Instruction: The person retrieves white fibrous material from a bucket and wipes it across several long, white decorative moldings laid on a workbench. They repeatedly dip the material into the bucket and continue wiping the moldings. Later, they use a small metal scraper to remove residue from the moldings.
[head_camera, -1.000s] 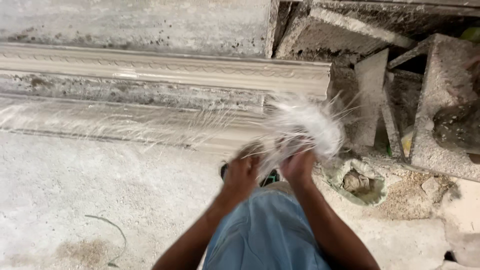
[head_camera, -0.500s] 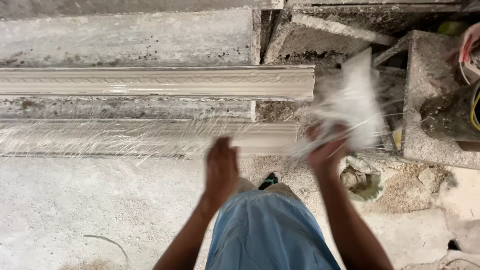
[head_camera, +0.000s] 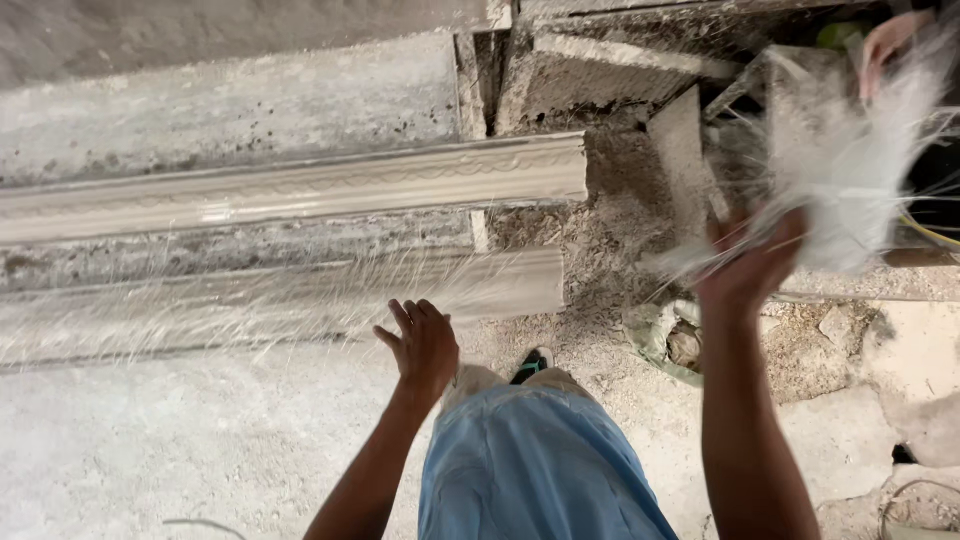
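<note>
Head view, looking down. Right hand (head_camera: 750, 265) raised at right, fingers closed around a loose bundle of white fibres (head_camera: 850, 170) — strands fan out above and to the right of the fist, blurred. Left hand (head_camera: 422, 342) lower, centre frame, fingers spread wide, holding nothing; it hovers just in front of the nearer moulding (head_camera: 300, 300).

Nearer moulding — a long pale casting lying on the floor, its top strewn with thin white strands. A second long moulding (head_camera: 300, 185) with a patterned upper edge lies behind it, parallel, a rough strip between them.

Grey concrete blocks (head_camera: 690, 150) piled beyond the right hand. Blue trouser leg (head_camera: 530, 470) below, a dark shoe tip (head_camera: 530, 365) at its front. Dusty concrete floor (head_camera: 150, 450) all about.
</note>
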